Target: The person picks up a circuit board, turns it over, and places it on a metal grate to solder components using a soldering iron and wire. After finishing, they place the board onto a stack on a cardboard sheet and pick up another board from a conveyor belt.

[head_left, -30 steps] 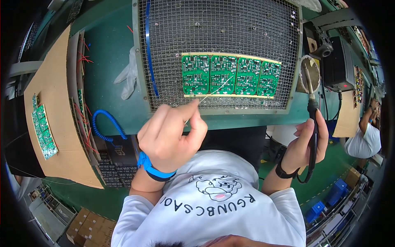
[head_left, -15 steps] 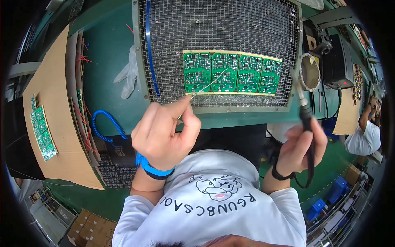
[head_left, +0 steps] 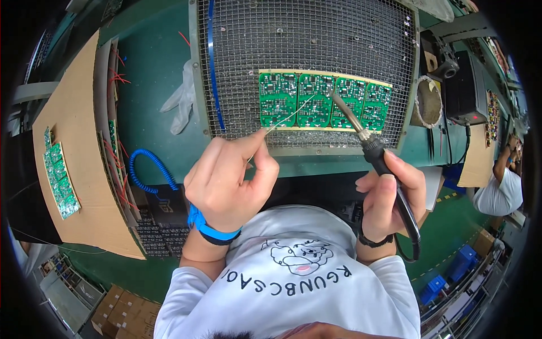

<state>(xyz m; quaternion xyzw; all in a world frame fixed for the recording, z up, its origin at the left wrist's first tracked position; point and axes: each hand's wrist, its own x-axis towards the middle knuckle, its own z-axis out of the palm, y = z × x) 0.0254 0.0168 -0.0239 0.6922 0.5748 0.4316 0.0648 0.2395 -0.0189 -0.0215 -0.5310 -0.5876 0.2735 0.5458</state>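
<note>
My left hand (head_left: 231, 172) pinches a thin strand of solder wire (head_left: 288, 117), whose free end reaches over a panel of green circuit boards (head_left: 275, 104). In my right hand (head_left: 389, 195) is a soldering iron (head_left: 374, 148), gripped by its black handle. Its metal tip points up and left, over the panel near the join between the middle boards; whether it touches cannot be made out. The panel lies flat on a wire mesh (head_left: 271, 48) set in a metal frame. A blue wrist strap (head_left: 212, 229) goes round my left wrist.
A white glove (head_left: 182, 101) and a coiled blue cord (head_left: 148, 169) lie left of the mesh. Further left, cardboard (head_left: 84, 164) bears another board panel (head_left: 61, 181). To the right stand a round container (head_left: 427, 104) and a black box (head_left: 470, 87). Another person (head_left: 499, 189) sits far right.
My right hand has brought the soldering iron left, from beside the mesh frame to over the boards. My left hand keeps its pinch on the solder wire. The whole view has shifted slightly.
</note>
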